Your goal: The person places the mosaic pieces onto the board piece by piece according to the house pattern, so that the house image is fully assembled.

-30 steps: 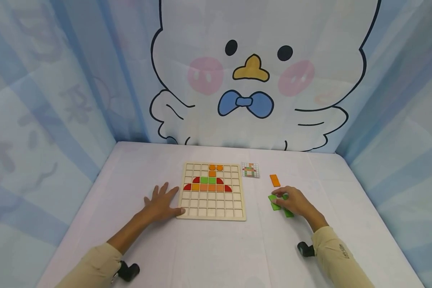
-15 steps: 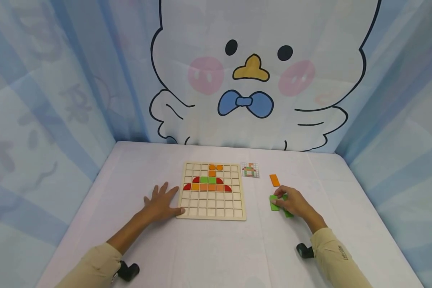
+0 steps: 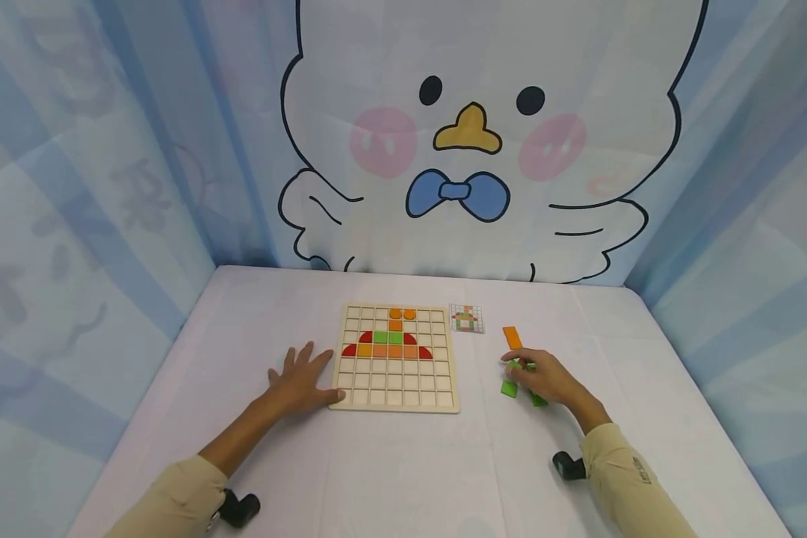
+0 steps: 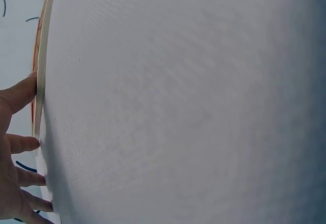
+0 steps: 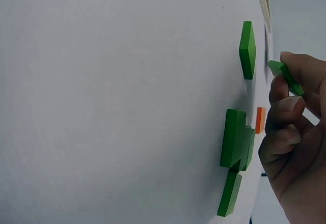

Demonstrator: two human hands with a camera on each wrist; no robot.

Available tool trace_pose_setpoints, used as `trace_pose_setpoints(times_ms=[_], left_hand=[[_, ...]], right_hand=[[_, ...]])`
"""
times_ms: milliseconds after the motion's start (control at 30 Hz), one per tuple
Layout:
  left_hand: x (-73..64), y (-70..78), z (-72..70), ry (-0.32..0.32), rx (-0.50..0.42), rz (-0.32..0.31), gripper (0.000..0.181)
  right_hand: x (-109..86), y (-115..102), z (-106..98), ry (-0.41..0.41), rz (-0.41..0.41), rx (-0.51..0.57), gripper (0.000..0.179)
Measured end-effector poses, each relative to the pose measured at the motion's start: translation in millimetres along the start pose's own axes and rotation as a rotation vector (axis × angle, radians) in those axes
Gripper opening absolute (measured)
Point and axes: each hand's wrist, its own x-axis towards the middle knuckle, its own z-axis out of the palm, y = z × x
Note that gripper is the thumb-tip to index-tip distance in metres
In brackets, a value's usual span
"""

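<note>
The left hand (image 3: 300,383) rests with its fingers spread, grasping nothing, its thumb on the near left corner of a wooden board (image 3: 393,381) that lies flat on the table (image 3: 403,471). Coloured pieces (image 3: 395,350) fill some of the board's squares. Right of the board, the right hand (image 3: 546,376) pinches a green tile (image 5: 287,77) between thumb and fingers, raised above more green tiles (image 5: 233,137). An orange tile (image 3: 512,337) lies just beyond it, near a small picture card (image 3: 467,318).
</note>
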Motion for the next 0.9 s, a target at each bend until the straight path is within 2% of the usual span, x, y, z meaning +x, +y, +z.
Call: trace_pose_setpoints(times_ms=[367, 633, 900], left_hand=[[-0.5, -0.6, -0.1, 0.005, -0.003, 0.007, 0.085], [-0.6, -0.7, -0.2, 0.004, 0.001, 0.007, 0.085], [-1.5, -0.2, -0.3, 0.006, -0.003, 0.004, 0.086]], right_hand=[[10.8, -22.2, 7.9, -0.026, -0.015, 0.140, 0.028], [19.4, -43.1, 17.7, -0.095, -0.031, 0.230, 0.033], [32.3, -66.6, 31.8, -0.130, -0.138, 0.319, 0.030]])
